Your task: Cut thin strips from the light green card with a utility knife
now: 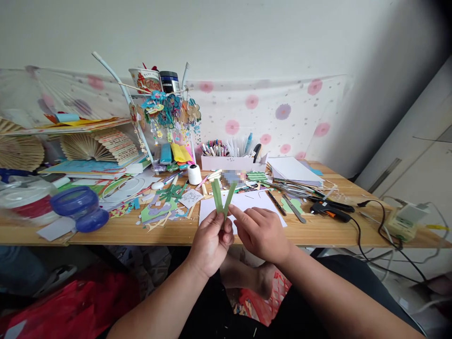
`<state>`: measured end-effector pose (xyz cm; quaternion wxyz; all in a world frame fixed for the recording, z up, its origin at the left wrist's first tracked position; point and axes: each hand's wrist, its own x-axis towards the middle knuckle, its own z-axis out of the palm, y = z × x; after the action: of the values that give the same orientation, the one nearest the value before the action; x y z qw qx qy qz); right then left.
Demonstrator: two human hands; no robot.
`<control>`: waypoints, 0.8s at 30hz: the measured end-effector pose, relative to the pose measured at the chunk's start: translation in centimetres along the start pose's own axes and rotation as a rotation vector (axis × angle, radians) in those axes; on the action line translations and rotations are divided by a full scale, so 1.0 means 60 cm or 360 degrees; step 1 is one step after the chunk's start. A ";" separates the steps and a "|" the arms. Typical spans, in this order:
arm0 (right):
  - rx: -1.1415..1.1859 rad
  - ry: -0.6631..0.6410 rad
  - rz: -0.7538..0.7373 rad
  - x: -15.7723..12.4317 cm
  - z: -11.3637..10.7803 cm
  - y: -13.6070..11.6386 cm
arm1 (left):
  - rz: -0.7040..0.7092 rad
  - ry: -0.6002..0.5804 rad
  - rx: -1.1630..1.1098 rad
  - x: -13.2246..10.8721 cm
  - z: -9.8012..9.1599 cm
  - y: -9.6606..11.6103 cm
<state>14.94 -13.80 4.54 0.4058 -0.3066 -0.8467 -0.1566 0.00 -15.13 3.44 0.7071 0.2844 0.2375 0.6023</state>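
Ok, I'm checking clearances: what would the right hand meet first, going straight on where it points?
Probably the green V-shaped piece held by the left hand. Depth is unclear; the right hand may be touching it.

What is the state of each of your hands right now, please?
Left hand: closed, holding a flat green V-shaped strip, apparently paper.
Right hand: index finger extended at the strip, others curled; whether it grips anything cannot be told.

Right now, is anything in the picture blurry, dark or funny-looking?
In the head view, a blocky patch near the green strips is pixelated; the red-and-white tub at far left looks soft; the wall darkens toward the upper right; the left hand and right hand look fairly clear.
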 end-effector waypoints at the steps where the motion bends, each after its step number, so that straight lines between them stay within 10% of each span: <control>1: 0.0078 0.0018 0.0076 0.001 -0.001 0.000 | -0.0003 -0.0001 0.0016 0.000 -0.001 -0.001; 9: 0.0784 -0.0068 0.0705 0.014 0.012 0.009 | 0.0000 -0.0097 0.0304 -0.006 -0.003 -0.017; 24: 0.1007 -0.0282 0.1029 0.009 0.025 0.018 | -0.0088 -0.0140 0.0565 -0.001 -0.019 -0.021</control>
<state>14.47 -11.97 4.05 0.4334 -0.4281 -0.7453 0.2710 0.13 -15.17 1.71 0.6717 0.4243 0.3165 0.5182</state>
